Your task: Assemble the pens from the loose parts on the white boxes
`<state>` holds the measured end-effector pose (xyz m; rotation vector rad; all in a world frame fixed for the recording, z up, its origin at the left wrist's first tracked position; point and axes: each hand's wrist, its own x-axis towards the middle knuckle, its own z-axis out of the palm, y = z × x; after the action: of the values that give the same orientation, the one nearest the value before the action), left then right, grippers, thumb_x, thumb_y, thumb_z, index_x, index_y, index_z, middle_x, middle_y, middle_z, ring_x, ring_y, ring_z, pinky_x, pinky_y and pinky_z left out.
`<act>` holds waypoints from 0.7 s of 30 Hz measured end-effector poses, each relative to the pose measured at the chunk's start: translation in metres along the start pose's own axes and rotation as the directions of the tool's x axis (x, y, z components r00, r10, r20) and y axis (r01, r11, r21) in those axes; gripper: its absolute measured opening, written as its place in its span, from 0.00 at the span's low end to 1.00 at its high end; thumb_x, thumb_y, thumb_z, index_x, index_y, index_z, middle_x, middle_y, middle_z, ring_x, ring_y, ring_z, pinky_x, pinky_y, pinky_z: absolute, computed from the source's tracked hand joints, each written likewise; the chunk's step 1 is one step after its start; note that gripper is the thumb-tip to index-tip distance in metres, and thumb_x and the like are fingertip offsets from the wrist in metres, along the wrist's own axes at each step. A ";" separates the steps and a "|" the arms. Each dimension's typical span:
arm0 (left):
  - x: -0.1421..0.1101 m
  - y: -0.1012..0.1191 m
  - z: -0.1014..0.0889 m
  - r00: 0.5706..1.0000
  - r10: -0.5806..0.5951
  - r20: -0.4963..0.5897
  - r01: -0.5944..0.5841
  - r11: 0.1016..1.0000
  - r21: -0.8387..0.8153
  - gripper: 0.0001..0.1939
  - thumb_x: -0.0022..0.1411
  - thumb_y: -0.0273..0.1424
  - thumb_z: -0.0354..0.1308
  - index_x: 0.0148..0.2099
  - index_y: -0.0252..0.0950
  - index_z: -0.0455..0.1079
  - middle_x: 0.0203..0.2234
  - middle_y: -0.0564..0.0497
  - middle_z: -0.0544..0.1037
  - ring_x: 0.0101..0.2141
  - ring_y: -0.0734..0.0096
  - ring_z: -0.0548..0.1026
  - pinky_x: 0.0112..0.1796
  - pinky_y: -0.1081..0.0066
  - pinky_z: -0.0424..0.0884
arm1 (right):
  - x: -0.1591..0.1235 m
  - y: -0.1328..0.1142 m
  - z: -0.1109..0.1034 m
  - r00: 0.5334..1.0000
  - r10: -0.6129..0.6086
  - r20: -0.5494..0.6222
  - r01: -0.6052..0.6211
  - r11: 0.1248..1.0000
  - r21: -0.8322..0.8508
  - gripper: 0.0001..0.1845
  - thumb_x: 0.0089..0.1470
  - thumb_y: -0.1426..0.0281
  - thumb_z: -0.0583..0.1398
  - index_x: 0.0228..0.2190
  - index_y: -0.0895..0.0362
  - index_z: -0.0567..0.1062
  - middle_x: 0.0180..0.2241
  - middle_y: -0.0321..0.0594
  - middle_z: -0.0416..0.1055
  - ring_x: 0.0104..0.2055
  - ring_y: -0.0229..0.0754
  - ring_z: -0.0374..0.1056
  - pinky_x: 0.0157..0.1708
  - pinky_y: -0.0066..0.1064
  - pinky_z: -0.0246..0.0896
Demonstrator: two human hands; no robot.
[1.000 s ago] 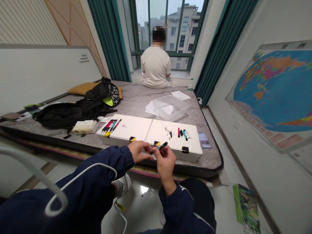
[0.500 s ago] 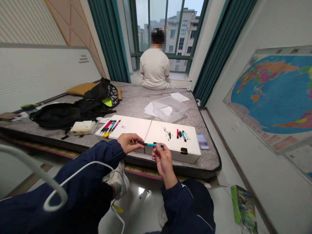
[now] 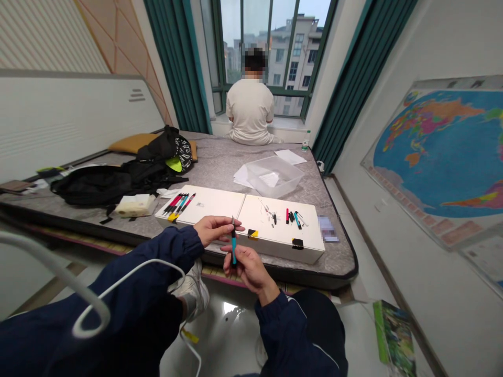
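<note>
Between my hands a blue and black pen point(image 3: 234, 244) stands nearly upright, its tip pointing up. My right hand point(image 3: 249, 267) is closed around its lower part. My left hand point(image 3: 215, 230) pinches the pen near its dark upper end. Beneath and beyond them lie two white boxes point(image 3: 212, 201) side by side. Several pens point(image 3: 179, 203) in red, blue and black rest in a row on the left box. Over on the right box are small pen parts point(image 3: 270, 213) and several short coloured barrels point(image 3: 296, 219).
A clear plastic bin point(image 3: 275, 178) and white papers stand behind the boxes on the bed point(image 3: 220, 157). A tissue pack point(image 3: 135, 205) and black backpack point(image 3: 94, 184) lie left. A person in a white shirt point(image 3: 250, 110) sits by the window. A white cable point(image 3: 133, 267) crosses my left arm.
The pen has turned from lying level between my hands to nearly upright. My right hand has moved left and down, and my left hand has shifted slightly right.
</note>
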<state>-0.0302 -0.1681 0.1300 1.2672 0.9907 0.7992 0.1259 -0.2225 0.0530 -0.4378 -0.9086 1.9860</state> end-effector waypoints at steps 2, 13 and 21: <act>0.000 -0.001 0.003 1.000 -0.019 0.008 0.019 0.997 -0.073 0.24 0.48 0.40 0.66 0.45 0.31 0.72 0.39 0.39 0.78 0.36 0.61 0.78 0.36 0.65 0.73 | 0.002 0.004 0.003 1.000 -0.010 -0.017 0.011 0.999 0.037 0.19 0.53 0.57 0.59 0.36 0.60 0.73 0.24 0.37 0.68 0.22 0.33 0.63 0.23 0.26 0.60; -0.002 0.011 0.022 0.977 0.009 -0.212 -0.044 0.986 -0.161 0.23 0.39 0.36 0.71 0.37 0.28 0.74 0.29 0.44 0.81 0.32 0.61 0.79 0.43 0.59 0.74 | 0.010 0.013 0.012 0.935 -0.231 -0.269 0.224 0.973 -0.056 0.15 0.54 0.58 0.58 0.31 0.59 0.71 0.21 0.32 0.62 0.17 0.27 0.48 0.16 0.20 0.43; -0.002 0.014 0.020 0.954 0.004 -0.301 -0.017 0.999 -0.040 0.20 0.34 0.33 0.72 0.31 0.29 0.73 0.24 0.46 0.80 0.29 0.63 0.79 0.38 0.63 0.75 | 0.010 0.014 0.013 0.866 -0.348 -0.358 0.265 0.928 -0.261 0.15 0.49 0.60 0.63 0.33 0.59 0.72 0.22 0.32 0.63 0.18 0.28 0.54 0.16 0.22 0.52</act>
<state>-0.0114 -0.1753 0.1449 1.1350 1.2045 1.0377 0.1048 -0.2242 0.0518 -0.7369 -0.8587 1.4434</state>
